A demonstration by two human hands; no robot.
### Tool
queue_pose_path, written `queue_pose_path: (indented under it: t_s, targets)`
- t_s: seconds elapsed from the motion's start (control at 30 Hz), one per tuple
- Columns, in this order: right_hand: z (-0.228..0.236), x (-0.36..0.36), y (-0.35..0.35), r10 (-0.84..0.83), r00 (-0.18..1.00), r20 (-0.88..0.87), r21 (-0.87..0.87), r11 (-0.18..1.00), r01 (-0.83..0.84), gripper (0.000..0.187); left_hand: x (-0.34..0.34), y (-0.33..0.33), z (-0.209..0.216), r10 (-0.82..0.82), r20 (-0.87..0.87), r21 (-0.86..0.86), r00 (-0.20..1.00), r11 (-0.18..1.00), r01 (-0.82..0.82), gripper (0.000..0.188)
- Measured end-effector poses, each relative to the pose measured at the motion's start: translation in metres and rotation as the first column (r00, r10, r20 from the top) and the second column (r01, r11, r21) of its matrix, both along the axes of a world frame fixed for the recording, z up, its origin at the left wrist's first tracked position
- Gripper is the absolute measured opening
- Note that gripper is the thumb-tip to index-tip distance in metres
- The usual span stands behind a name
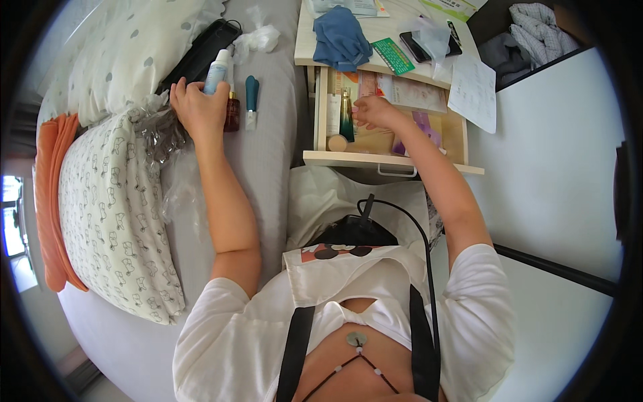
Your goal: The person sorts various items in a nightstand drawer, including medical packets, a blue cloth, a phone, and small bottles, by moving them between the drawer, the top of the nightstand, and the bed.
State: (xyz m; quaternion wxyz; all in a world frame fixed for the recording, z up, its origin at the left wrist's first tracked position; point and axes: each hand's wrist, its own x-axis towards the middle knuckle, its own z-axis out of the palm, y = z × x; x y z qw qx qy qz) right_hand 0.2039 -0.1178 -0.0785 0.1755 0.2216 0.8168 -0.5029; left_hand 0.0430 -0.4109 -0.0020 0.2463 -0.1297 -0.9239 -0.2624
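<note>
On the bed, my left hand [199, 108] has its thumb and fingers around a white and light-blue bottle [216, 76] with a white cap. Beside that hand lies a dark red bottle [232, 114], with a teal tube [251, 97] with a clear end to its right. My right hand [376, 112] reaches into the pulled-out drawer [392, 161], its fingers loosely bent and slightly apart. Their tips are next to a dark green bottle [346, 117] with a gold top; whether they touch it is unclear. A round tan lid [337, 143] sits near the drawer's front left corner.
Purple packaging [423, 130] and flat boxes lie in the drawer. Above it, the cabinet top bears a blue cloth [341, 39], a green card [393, 55] and a paper sheet [473, 94] overhanging the edge. A black case [204, 52], crumpled plastic and a patterned pillow [110, 214] are on the bed.
</note>
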Motion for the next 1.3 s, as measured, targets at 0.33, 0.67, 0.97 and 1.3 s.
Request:
queue_pose_path:
  t_s: [0.33, 0.67, 0.97, 1.3]
  targets:
    - [0.025, 0.007, 0.013, -0.059, 0.983, -0.172, -0.057, 0.997, 0.05, 0.032, 0.017, 0.006, 0.024, -0.051, -0.215, 0.098, 0.975, 0.993, 0.073, 0.034]
    - [0.078, 0.004, -0.035, -0.153, 0.88, -0.449, -0.3, 0.954, 0.012, 0.023, 0.044, 0.02, 0.055, -0.113, 0.021, 0.381, 0.993, 0.92, 0.097, 0.032]
    - [0.138, -0.005, -0.087, -0.352, 0.726, -0.591, -0.475, 0.879, 0.039, 0.033, 0.085, 0.071, 0.036, -0.488, -0.451, 0.341, 0.747, 0.68, 0.649, 0.043]
    - [0.122, -0.005, -0.059, -0.55, 0.687, -0.475, -0.73, 0.682, 0.042, 0.03, 0.1, 0.083, 0.036, -0.801, -0.137, 0.784, 0.583, 0.272, 0.558, 0.04]
